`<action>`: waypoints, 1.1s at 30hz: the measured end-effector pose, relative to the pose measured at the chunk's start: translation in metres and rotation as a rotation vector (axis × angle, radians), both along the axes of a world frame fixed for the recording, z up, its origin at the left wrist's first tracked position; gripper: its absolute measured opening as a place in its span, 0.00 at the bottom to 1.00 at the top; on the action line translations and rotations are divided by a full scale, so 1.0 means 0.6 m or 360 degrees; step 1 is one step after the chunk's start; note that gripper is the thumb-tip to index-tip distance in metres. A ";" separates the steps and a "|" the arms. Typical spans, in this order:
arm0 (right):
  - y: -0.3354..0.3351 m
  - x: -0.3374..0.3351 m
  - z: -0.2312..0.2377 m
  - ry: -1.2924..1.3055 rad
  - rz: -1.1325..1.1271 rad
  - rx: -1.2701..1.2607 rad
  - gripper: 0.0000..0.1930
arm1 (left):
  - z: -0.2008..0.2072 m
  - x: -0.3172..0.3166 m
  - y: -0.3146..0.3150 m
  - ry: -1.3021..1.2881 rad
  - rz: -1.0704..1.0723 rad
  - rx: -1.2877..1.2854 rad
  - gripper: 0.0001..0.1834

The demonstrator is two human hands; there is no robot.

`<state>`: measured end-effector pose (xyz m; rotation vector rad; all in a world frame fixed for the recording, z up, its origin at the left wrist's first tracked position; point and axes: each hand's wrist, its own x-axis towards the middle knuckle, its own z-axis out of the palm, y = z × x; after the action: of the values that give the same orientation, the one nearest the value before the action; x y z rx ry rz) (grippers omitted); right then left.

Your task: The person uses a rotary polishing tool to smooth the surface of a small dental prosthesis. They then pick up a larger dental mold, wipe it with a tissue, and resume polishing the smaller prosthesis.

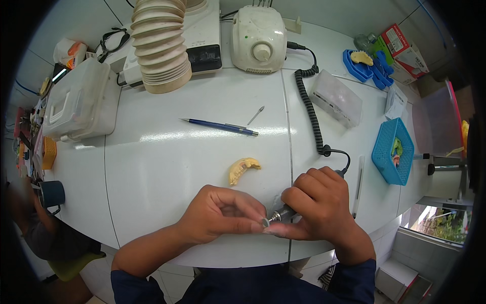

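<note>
Silvery metal shows at the front of a dark handpiece [287, 212], whose rear is mostly covered by the right hand [321, 205]. That hand's grip is wrapped around the tool, its thumb stretched toward the tip. The left hand [220, 217] has a narrow grip: thumb and fingertips close on a small grey-green piece [266, 222] right at the handpiece's tip, over the near part of the white counter [162, 177]. Fingers hide much of that piece, and whether it is joined to the tool is too small to tell. Beside the handpiece, a whitish patch [277, 202] is partly covered and hard to make out.

Just beyond the left hand lies a yellow dental-arch model [236, 171]. Farther off, a blue mechanical pencil [220, 126] lies near a thin metal bur [256, 115]. A coiled black cable [309, 109] links the handpiece to a cream control box [259, 35], its last stretch passing out of sight behind the right hand. A ribbed hose [159, 48] is cut off at the top edge. In the blue basket [380, 148] on the right, something green and pinkish cannot be identified. At the far left, a co-worker [38, 228] is blurred and partly lost in the dark rim, near a dark blue mug [53, 192].
</note>
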<state>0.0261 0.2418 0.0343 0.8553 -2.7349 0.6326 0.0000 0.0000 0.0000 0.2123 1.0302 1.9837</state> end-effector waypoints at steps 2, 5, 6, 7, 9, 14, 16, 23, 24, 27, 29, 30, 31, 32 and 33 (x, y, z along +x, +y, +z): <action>-0.001 -0.001 -0.002 0.0010 -0.0018 -0.0031 0.25 | 0.002 0.000 0.000 0.0002 0.0016 -0.0017 0.07; -0.002 -0.003 -0.002 0.0028 0.0032 -0.0025 0.25 | 0.001 -0.003 -0.003 0.0024 -0.0004 -0.0032 0.06; -0.002 -0.003 -0.002 0.0029 0.0022 -0.0019 0.25 | 0.000 -0.003 -0.002 0.0029 0.0000 -0.0040 0.06; -0.002 -0.004 -0.001 0.0029 0.0012 -0.0012 0.25 | 0.000 -0.002 -0.002 0.0033 0.0004 -0.0048 0.06; -0.002 -0.003 -0.001 0.0029 0.0015 -0.0010 0.25 | -0.001 -0.002 -0.002 0.0036 0.0010 -0.0047 0.06; -0.003 -0.002 0.001 0.0017 -0.0012 0.0013 0.24 | 0.001 -0.003 -0.002 0.0017 0.0008 -0.0066 0.05; -0.003 -0.001 -0.002 0.0016 0.0022 0.0003 0.24 | -0.004 -0.003 -0.002 0.0030 -0.0003 -0.0041 0.05; -0.003 0.001 -0.001 -0.0003 0.0027 0.0004 0.24 | -0.005 -0.003 -0.004 0.0033 -0.0010 -0.0032 0.05; -0.004 0.001 -0.001 0.0000 0.0016 0.0007 0.24 | -0.003 -0.004 -0.003 0.0028 0.0004 -0.0069 0.06; -0.005 0.000 0.000 -0.0001 0.0007 0.0014 0.24 | 0.004 -0.005 0.001 0.0025 0.0033 -0.0144 0.08; -0.004 0.000 -0.001 -0.0015 0.0033 0.0014 0.24 | 0.004 -0.005 0.001 0.0038 0.0035 -0.0146 0.08; -0.004 0.000 -0.001 -0.0013 0.0023 0.0011 0.24 | 0.003 -0.005 0.001 0.0027 0.0038 -0.0141 0.08; -0.005 0.000 0.000 -0.0012 0.0013 0.0008 0.24 | 0.003 -0.004 0.001 0.0016 0.0041 -0.0135 0.08; -0.005 0.000 0.000 -0.0010 0.0003 0.0004 0.24 | 0.003 -0.004 0.001 0.0005 0.0044 -0.0129 0.08; -0.005 0.000 0.000 -0.0016 0.0006 0.0007 0.24 | 0.003 -0.004 0.001 0.0005 0.0045 -0.0127 0.08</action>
<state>0.0262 0.2387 0.0342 0.8611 -2.7452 0.6335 -0.0025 0.0007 0.0018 0.1583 1.1170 1.9637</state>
